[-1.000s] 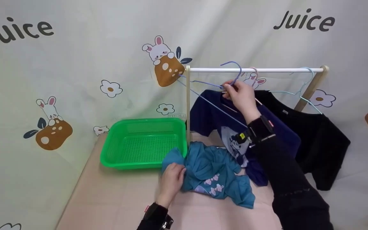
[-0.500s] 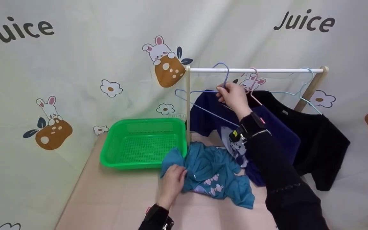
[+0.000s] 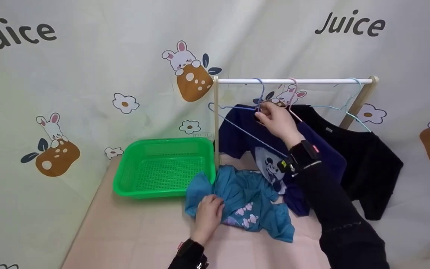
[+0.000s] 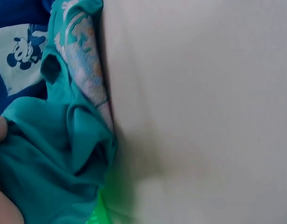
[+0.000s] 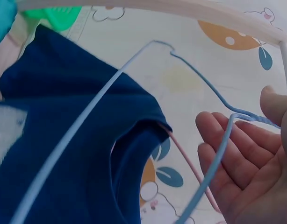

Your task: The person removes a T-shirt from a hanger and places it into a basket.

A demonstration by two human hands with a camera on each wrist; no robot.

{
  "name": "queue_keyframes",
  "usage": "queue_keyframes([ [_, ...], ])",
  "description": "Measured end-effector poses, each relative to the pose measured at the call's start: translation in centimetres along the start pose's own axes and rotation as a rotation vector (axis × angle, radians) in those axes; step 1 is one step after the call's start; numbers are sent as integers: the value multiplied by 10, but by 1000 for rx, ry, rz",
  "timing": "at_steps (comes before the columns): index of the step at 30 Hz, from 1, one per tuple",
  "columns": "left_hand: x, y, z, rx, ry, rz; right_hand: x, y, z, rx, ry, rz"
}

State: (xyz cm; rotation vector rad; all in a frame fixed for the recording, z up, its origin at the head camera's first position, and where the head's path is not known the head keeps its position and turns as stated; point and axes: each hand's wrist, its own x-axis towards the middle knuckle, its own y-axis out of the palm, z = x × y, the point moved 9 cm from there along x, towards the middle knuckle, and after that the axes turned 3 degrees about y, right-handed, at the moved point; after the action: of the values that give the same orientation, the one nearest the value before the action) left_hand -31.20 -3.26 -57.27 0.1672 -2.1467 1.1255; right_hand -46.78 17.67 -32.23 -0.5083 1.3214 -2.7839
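Note:
The blue hanger (image 3: 233, 108) has its hook over the rack's white rod. My right hand (image 3: 280, 121) is around its neck; in the right wrist view the fingers (image 5: 241, 149) are loosely bent and the thumb stands apart from them, with the blue hanger (image 5: 218, 158) passing between. A crumpled teal shirt (image 3: 237, 190) with pink prints lies on the table in front of the rack. My left hand (image 3: 208, 216) pinches its near left part; in the left wrist view, thumb and finger show at the left edge against the teal shirt (image 4: 45, 154).
A green basket (image 3: 162, 193) stands left of the rack (image 3: 216, 123), touching or close to the teal shirt. On the rod (image 3: 323, 81) hang a navy shirt (image 3: 321, 149) on a pink hanger (image 3: 293, 99) and a black garment (image 3: 371, 164) on a light-blue hanger (image 3: 357, 95).
The blue hanger's hook has come down onto the rod, and my right hand's hold on its neck has loosened. My left hand has shifted slightly right on the teal shirt.

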Motion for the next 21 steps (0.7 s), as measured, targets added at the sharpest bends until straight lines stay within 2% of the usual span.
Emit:
queue_keyframes([
  [2, -2, 8, 0, 4, -25, 55, -3, 0, -1, -19, -23, 8],
  [7, -11, 32, 1, 28, -97, 242, -15, 0, -3, -58, -75, 21],
  [10, -17, 46, 2, 59, -135, 322, -23, 2, -3, -110, -129, 9],
  [16, -23, 64, 2, 113, -206, 408, -40, 2, -1, -210, -261, -69],
  [21, -28, 72, 4, 120, -270, 426, -55, 5, -8, -215, -275, -81],
])
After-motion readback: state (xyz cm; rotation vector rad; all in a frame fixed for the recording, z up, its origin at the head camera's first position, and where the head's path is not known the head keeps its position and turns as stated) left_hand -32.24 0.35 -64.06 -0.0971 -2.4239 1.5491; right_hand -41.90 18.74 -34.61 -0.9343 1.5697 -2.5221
